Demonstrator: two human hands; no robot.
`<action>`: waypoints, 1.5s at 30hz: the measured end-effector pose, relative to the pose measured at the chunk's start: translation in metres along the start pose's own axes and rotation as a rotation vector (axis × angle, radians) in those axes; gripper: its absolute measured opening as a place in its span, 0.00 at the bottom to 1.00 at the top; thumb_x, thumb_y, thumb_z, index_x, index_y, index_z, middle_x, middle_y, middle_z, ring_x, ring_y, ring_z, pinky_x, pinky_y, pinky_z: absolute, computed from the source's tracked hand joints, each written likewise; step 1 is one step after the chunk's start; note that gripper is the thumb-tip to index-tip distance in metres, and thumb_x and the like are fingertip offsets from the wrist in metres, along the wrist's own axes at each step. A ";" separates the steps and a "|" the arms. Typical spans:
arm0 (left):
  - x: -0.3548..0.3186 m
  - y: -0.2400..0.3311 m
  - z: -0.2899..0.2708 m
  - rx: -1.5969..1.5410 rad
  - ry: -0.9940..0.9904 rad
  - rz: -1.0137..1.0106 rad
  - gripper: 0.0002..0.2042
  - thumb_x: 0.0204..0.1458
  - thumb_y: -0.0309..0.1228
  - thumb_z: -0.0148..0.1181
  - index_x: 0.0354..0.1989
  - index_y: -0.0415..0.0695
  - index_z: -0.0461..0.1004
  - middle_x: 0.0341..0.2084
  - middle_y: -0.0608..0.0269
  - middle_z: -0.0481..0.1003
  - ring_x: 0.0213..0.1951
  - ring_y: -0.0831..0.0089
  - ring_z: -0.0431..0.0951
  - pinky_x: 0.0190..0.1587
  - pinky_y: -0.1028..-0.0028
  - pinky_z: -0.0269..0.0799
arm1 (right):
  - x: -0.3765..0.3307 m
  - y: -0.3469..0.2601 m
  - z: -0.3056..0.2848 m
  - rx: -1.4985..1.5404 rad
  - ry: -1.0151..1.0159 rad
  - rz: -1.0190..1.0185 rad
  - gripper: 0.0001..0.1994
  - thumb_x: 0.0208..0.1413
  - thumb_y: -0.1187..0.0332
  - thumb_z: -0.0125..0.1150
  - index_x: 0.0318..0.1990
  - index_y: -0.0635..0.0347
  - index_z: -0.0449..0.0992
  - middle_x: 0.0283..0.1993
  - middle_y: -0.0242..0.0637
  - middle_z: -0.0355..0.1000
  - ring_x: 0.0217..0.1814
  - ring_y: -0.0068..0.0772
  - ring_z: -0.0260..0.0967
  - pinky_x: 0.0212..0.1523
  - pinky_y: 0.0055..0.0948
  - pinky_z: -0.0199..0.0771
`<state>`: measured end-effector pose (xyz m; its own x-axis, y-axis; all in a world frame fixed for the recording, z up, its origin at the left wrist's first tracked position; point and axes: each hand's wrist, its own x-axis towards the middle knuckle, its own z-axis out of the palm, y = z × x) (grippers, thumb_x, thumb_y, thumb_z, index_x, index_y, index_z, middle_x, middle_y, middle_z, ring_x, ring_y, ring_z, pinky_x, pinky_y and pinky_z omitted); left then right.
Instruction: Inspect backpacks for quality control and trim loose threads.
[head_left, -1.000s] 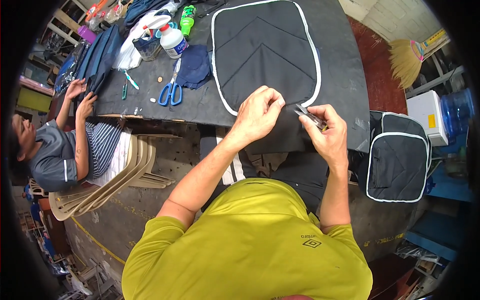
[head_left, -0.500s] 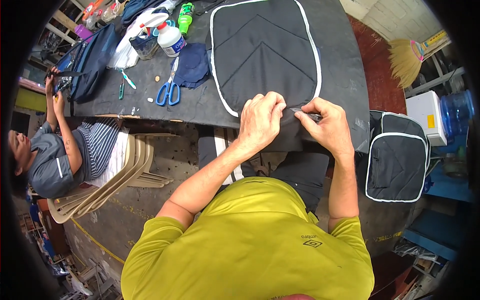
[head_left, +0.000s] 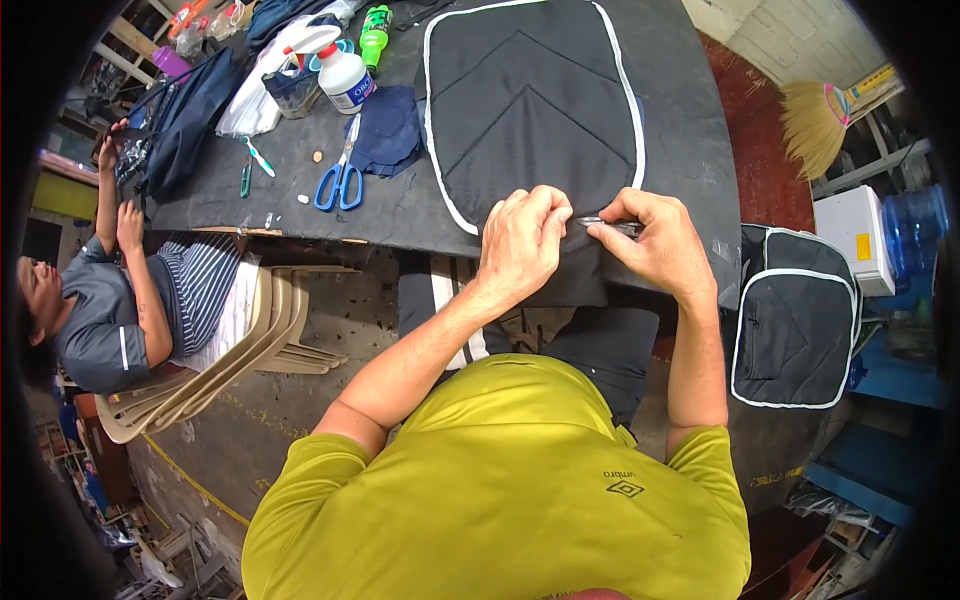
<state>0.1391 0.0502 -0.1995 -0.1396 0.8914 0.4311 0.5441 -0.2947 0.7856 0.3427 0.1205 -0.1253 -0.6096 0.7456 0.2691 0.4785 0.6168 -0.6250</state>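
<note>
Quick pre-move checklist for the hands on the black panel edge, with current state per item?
1. Left hand gripping the near edge of the black quilted panel: ok.
2. Right hand holding a small dark metal tool at that edge: ok.
3. Tool tip position against the fabric: cannot tell, fingers hide it.
4. Panel lying flat on the dark table: ok, though its near edge hangs over.
5. Blue-handled scissors lying apart from both hands: ok.
6. Seated person at left away from the panel: ok.

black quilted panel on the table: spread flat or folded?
Spread flat. The black quilted panel lies open on the table, its white piping showing along both sides; only the near edge is bunched under the left hand and right hand.
</note>
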 end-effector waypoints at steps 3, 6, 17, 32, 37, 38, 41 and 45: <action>0.000 0.001 -0.001 -0.015 0.001 -0.011 0.03 0.67 0.28 0.61 0.39 0.45 0.76 0.25 0.68 0.78 0.36 0.60 0.78 0.45 0.59 0.70 | 0.002 -0.003 -0.004 0.005 -0.020 0.055 0.12 0.55 0.67 0.81 0.35 0.66 0.83 0.29 0.37 0.80 0.25 0.26 0.71 0.28 0.29 0.71; 0.000 0.002 -0.001 -0.019 0.000 -0.018 0.03 0.67 0.27 0.60 0.39 0.44 0.77 0.25 0.66 0.78 0.36 0.61 0.79 0.46 0.60 0.71 | 0.003 -0.003 -0.004 0.020 -0.019 0.077 0.12 0.56 0.67 0.81 0.35 0.67 0.83 0.29 0.38 0.81 0.25 0.26 0.72 0.28 0.30 0.72; -0.002 -0.002 0.001 -0.006 0.016 0.010 0.03 0.66 0.29 0.62 0.39 0.46 0.77 0.24 0.68 0.78 0.35 0.60 0.79 0.44 0.58 0.70 | 0.006 -0.002 -0.002 -0.006 -0.049 0.008 0.12 0.56 0.67 0.80 0.35 0.67 0.83 0.29 0.39 0.81 0.26 0.28 0.73 0.29 0.31 0.72; -0.001 -0.002 0.000 -0.052 0.023 -0.001 0.03 0.66 0.29 0.62 0.40 0.45 0.78 0.25 0.67 0.78 0.35 0.59 0.79 0.44 0.58 0.71 | 0.011 -0.002 -0.001 -0.030 -0.088 -0.005 0.12 0.55 0.67 0.80 0.36 0.67 0.84 0.31 0.43 0.84 0.28 0.32 0.79 0.32 0.31 0.77; -0.002 0.000 0.000 -0.031 0.017 -0.003 0.03 0.67 0.27 0.62 0.39 0.44 0.77 0.25 0.66 0.78 0.34 0.60 0.79 0.44 0.60 0.72 | 0.020 -0.012 -0.008 -0.038 -0.171 0.090 0.12 0.55 0.66 0.79 0.35 0.67 0.83 0.31 0.45 0.83 0.29 0.40 0.81 0.33 0.35 0.79; -0.002 0.000 0.000 -0.032 0.018 -0.003 0.03 0.67 0.27 0.62 0.39 0.44 0.77 0.25 0.66 0.78 0.34 0.60 0.79 0.44 0.60 0.72 | 0.021 -0.014 -0.009 -0.062 -0.196 0.099 0.12 0.54 0.66 0.79 0.35 0.67 0.83 0.31 0.47 0.83 0.31 0.48 0.84 0.36 0.39 0.81; -0.002 0.000 0.001 -0.020 0.030 0.008 0.02 0.66 0.27 0.62 0.39 0.44 0.77 0.25 0.66 0.78 0.34 0.60 0.79 0.44 0.60 0.72 | 0.024 -0.016 -0.010 -0.079 -0.205 0.083 0.12 0.54 0.66 0.79 0.35 0.67 0.83 0.32 0.48 0.84 0.32 0.47 0.84 0.36 0.39 0.81; -0.003 -0.003 0.001 -0.037 0.030 0.013 0.02 0.66 0.27 0.62 0.39 0.44 0.77 0.25 0.66 0.78 0.34 0.60 0.78 0.44 0.59 0.72 | 0.019 -0.005 -0.006 -0.044 -0.164 0.034 0.12 0.56 0.66 0.79 0.34 0.66 0.83 0.30 0.42 0.83 0.24 0.32 0.75 0.29 0.34 0.74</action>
<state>0.1390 0.0491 -0.2032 -0.1572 0.8769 0.4541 0.5152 -0.3195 0.7953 0.3324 0.1332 -0.1126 -0.6857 0.7174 0.1232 0.5256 0.6050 -0.5982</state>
